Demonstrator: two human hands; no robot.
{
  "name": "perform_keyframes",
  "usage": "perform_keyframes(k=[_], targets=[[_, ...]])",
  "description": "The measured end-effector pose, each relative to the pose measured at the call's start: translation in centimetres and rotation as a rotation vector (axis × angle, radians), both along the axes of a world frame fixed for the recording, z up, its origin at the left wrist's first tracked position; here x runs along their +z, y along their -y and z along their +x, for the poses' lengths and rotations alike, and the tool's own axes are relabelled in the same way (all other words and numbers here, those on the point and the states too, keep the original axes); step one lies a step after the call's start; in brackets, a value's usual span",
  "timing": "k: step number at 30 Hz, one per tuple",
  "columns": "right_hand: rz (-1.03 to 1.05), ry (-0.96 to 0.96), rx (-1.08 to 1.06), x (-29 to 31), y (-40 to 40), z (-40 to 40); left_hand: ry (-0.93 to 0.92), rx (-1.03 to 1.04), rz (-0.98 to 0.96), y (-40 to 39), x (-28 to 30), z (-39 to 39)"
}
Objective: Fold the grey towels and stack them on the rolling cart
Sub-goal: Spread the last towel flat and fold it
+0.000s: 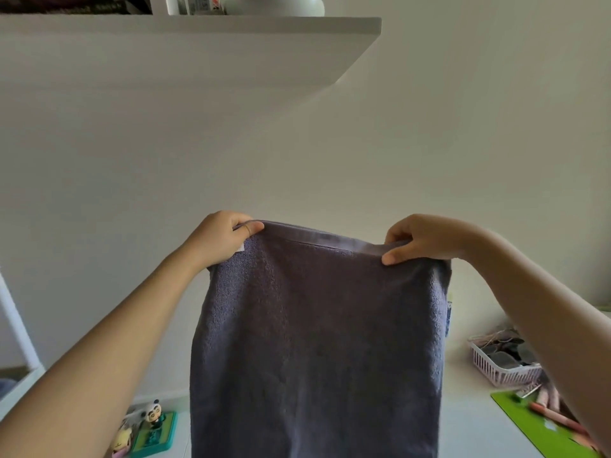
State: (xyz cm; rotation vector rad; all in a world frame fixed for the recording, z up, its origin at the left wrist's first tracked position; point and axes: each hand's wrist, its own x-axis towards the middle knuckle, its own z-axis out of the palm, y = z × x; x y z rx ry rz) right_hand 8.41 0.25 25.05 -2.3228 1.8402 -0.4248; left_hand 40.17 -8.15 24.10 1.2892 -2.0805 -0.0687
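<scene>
From where I'm watching, going left to right: down at 7 o'clock there's a little green tray (155,436) on the white worktop (469,434) with a couple of cartoon figures (152,414) sitting on it, one looks like a panda. There's also a white frame (20,338) leaning in at the 9 o'clock edge; can't tell what it belongs to.

The left hand (220,236) is up around the middle of the view, pinching the top left corner of the grey towel (317,342), thumb on my side of the hem, fingers curled over the back. The towel hangs straight down from its top hem, held up in the air in front of the wall, and runs out of the bottom of the view at 6 o'clock. A small white tag sits just under the left thumb.

The right hand (420,238) grips the top right corner the same way, thumb in front, fingers wrapped behind. The hem sags a bit between the two hands.

Over at 4 o'clock there's a white slatted basket (496,368) with dark stuff in it, and just past it a green mat (542,431) with a few pinkish pens or pencils (552,416) on top, partly hidden by the right forearm.

Up at 12 o'clock, a white wall shelf (198,44) with a pale round vase (281,4) on it.
</scene>
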Motion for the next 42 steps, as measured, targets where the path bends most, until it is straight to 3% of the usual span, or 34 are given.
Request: perform_keyframes(k=[6,14,23,26,29,32,38,42], targets=[[-0.191,0.132,0.05,-0.4,0.5,0.7,0.0,-0.006,0.008,0.8,0.0,1.3],[-0.317,0.08,-0.012,0.1,0.2,1.8,0.002,-0.032,0.028,-0.4,0.6,2.6],[-0.329,0.194,-0.034,1.1,-0.4,2.2,-0.146,-0.211,0.389,-1.0,2.0,5.7],[-0.308,0.175,-0.012,0.9,0.7,2.1,-0.075,-0.181,0.46,-0.2,2.0,5.7],[-0.263,0.016,-0.054,-0.3,3.8,2.2,0.052,-0.106,0.396,1.8,1.3,5.1],[-0.253,0.003,-0.135,-2.2,7.1,2.2,0.075,-0.049,0.361,4.3,-0.1,4.0],[-0.502,0.268,-0.282,-2.1,9.1,2.4,-0.236,0.091,0.104,6.6,-0.8,2.5],[-0.66,0.305,-0.236,-0.1,7.1,2.5,-0.269,0.049,-0.036,4.6,1.6,3.0]])
